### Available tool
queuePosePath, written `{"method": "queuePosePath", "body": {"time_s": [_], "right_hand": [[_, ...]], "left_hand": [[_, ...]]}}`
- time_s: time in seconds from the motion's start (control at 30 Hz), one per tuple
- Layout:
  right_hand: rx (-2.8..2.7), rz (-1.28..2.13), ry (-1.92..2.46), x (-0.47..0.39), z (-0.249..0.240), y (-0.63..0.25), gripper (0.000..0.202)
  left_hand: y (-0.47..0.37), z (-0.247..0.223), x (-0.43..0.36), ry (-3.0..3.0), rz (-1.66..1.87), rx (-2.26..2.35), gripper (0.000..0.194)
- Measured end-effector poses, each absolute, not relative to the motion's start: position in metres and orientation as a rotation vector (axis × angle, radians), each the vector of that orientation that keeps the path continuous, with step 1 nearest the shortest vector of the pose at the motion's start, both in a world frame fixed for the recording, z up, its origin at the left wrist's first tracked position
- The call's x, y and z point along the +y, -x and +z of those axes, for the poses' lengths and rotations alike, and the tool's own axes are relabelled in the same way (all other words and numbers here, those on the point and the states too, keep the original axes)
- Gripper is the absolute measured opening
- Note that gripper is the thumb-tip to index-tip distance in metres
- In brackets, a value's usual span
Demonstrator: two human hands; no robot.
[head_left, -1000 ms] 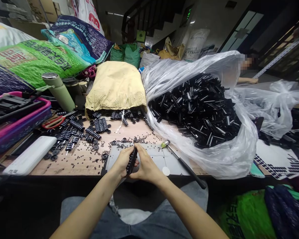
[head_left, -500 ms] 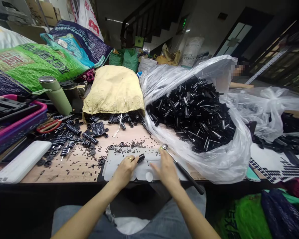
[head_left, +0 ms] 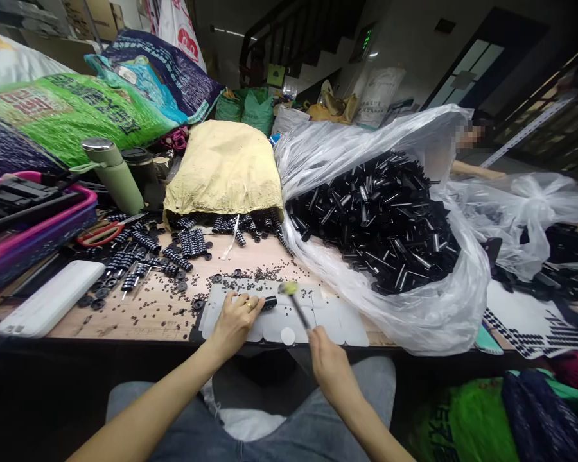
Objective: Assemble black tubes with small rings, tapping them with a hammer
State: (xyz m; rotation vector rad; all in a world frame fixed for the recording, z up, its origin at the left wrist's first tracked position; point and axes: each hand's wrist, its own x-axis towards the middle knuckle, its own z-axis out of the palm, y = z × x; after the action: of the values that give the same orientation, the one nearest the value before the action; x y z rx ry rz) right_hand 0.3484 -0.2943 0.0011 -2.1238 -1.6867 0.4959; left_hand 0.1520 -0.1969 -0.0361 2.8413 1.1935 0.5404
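My left hand [head_left: 236, 321] is closed on a short black tube [head_left: 269, 302] over a grey plate [head_left: 337, 317] at the table's front edge. In my right hand [head_left: 328, 359] is the dark handle of a hammer [head_left: 300, 311]; its blurred yellowish head is raised just right of the tube. Many tiny black rings [head_left: 264, 274] lie scattered behind and left of the plate. Ribbed black rollers [head_left: 192, 243] stand in a row behind them. To the right, a clear plastic bag [head_left: 414, 321] lies open around a large heap of black tubes [head_left: 399, 221].
A yellow sack [head_left: 226, 167] sits at the back. On the left are a white box [head_left: 52, 298], red scissors [head_left: 100, 235], a green flask [head_left: 118, 179] and a pink basket [head_left: 84, 204]. Another person's arm [head_left: 479, 170] shows behind the bags at the right.
My right hand, open beside the hammer before, has taken hold of its handle and lifted it, head swung left towards the tube. My left hand has shifted slightly left. The view has moved a little.
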Motion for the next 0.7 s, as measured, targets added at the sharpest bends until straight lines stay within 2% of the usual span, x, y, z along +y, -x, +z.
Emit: {"method": "queuePosePath", "body": {"time_s": [0.13, 0.23, 0.3, 0.47, 0.63, 0.7], "right_hand": [[-1.724, 0.534, 2.105, -0.298, 0.016, -0.338, 0.037], [-1.648, 0.548, 1.928, -0.298, 0.036, -0.322, 0.037], [-1.716, 0.558, 1.864, -0.296, 0.039, -0.306, 0.038], [-2.098, 0.518, 2.03, -0.286, 0.016, -0.282, 0.038], [-1.908, 0.467, 2.081, -0.278, 0.018, -0.314, 0.04], [-1.855, 0.344, 2.185, -0.273, 0.018, -0.336, 0.038]], "left_hand": [[-0.168, -0.042, -0.209, -2.831, 0.513, 1.278, 0.04], [-0.181, -0.05, -0.221, -2.813, 0.523, 1.277, 0.074], [-0.184, -0.056, -0.227, -2.813, 0.49, 1.261, 0.08], [-0.184, -0.067, -0.224, -2.827, 0.483, 1.224, 0.058], [-0.184, -0.05, -0.206, -2.629, 0.602, 1.279, 0.041], [-0.185, -0.043, -0.209, -2.541, 0.682, 1.287, 0.042]]}}
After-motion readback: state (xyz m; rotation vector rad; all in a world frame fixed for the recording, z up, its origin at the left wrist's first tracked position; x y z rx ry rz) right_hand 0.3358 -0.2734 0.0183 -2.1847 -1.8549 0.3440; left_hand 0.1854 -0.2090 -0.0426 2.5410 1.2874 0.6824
